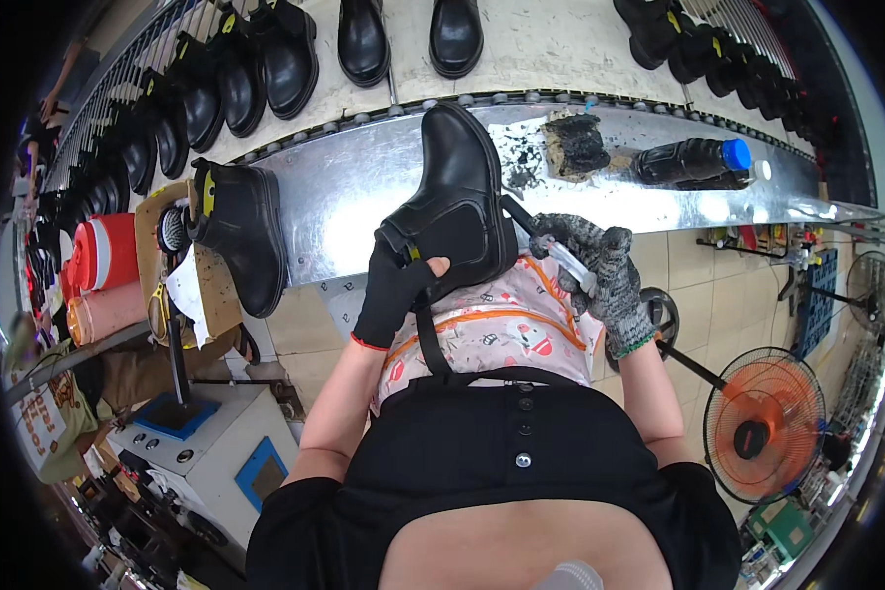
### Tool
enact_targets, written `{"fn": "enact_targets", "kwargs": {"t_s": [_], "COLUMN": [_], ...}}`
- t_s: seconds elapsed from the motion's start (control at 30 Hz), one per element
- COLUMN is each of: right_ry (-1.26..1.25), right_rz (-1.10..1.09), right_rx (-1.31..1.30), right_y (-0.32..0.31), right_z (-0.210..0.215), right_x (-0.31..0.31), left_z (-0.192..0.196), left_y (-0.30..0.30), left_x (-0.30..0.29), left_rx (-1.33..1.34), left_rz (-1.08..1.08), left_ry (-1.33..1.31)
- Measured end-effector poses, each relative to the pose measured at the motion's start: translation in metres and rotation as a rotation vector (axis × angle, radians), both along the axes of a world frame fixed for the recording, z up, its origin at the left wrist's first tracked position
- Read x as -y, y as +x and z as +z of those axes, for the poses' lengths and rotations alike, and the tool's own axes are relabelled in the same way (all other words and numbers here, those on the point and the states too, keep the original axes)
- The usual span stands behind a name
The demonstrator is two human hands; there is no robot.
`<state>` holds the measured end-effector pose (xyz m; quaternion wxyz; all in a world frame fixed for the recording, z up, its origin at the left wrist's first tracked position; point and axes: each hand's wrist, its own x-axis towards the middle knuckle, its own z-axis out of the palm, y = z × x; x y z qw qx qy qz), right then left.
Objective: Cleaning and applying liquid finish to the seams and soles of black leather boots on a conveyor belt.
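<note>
My left hand [395, 290], in a black glove with the thumb tip bare, grips a black ankle boot [452, 187] by its shaft. The boot lies on its side, toe pointing away, over the metal ledge's near edge. My right hand [600, 275], in a grey knitted glove, is closed on a slim tool [565, 261] with a translucent handle and a black end. That black end is at the boot's sole edge; whether it touches, I cannot tell. Just beyond, a blackened sponge-like block [575, 146] rests on the ledge beside black smears.
Behind the metal ledge [344, 187] runs a conveyor [541, 49] carrying rows of black boots. Dark bottles [688, 160] lie at the right. Another boot [241, 231] stands left, by a cardboard box [216, 295] holding a brush. An orange fan [762, 423] is lower right.
</note>
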<state>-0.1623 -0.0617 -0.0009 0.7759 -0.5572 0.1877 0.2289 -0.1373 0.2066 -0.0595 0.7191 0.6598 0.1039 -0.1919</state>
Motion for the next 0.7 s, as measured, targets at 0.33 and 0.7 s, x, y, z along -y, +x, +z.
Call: {"fn": "enact_targets", "kwargs": {"t_s": [0.33, 0.7], "right_ry": [-0.252, 0.043], "right_rz": [0.225, -0.27], "right_rx": [0.193, 0.396], "right_y": [-0.015, -0.031], "right_z": [0.036, 0.062], "right_x": [0.023, 0.019], "left_z": [0.025, 0.045], "left_y": [0.011, 0.024], "left_x": [0.021, 0.025], "left_rx": [-0.105, -0.293], "left_rz": [0.014, 0.158], "left_ry": [-0.281, -0.528]}}
